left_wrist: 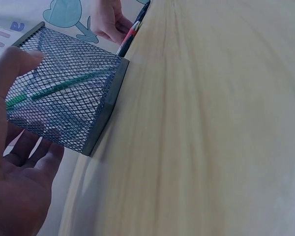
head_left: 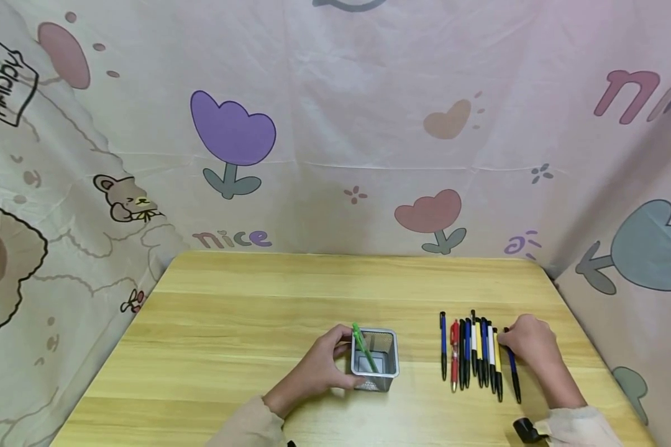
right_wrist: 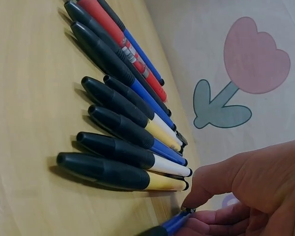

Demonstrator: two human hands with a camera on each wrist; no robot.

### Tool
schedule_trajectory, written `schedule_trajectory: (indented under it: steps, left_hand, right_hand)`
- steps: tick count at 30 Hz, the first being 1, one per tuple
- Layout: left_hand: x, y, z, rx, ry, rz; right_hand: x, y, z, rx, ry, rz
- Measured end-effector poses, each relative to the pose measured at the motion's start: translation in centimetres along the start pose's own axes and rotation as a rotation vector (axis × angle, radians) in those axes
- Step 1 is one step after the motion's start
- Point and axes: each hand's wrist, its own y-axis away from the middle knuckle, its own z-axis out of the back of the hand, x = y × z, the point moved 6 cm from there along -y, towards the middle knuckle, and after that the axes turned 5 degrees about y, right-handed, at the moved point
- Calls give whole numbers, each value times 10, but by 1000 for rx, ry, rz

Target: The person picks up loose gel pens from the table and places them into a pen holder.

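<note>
My left hand [head_left: 315,369] grips a square metal mesh pen holder [head_left: 376,383], thumb at the near side and fingers at the far corner. Inside the holder leans a green pen [head_left: 360,339]; the left wrist view shows it through the mesh wall [left_wrist: 64,64]. At the right end of a row of pens, my right hand [head_left: 532,340] pinches the top end of a blue pen with a black grip [head_left: 514,375]. Beside it lies a yellow-and-black pen [right_wrist: 162,183]. Farther left in the row are white, blue and black pens and a red pen [head_left: 454,357].
A separate blue pen [head_left: 443,346] lies at the row's left end. The wooden table [head_left: 246,310] meets a printed cloth backdrop [head_left: 324,124] at its back edge, with cloth on both sides. A black wrist device [head_left: 528,429] sits at the right sleeve.
</note>
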Motion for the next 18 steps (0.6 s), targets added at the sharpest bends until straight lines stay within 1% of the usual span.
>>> schedule_trajectory:
  steps: [7, 12, 15, 18]
  left_hand:
    - [-1, -1, 0, -4, -18, -9]
    - [-1, 0, 1, -13, -25, -7]
    - [-1, 0, 0, -17, -30, -7]
    - [0, 0, 0, -18, -30, -5]
  right_hand:
    - [0, 1, -1, -7, -4, -3]
    - [-1, 3, 0, -28, -8, 0]
    - [0, 5, 4, -36, -23, -6]
    - [6, 7, 11, -53, -28, -6]
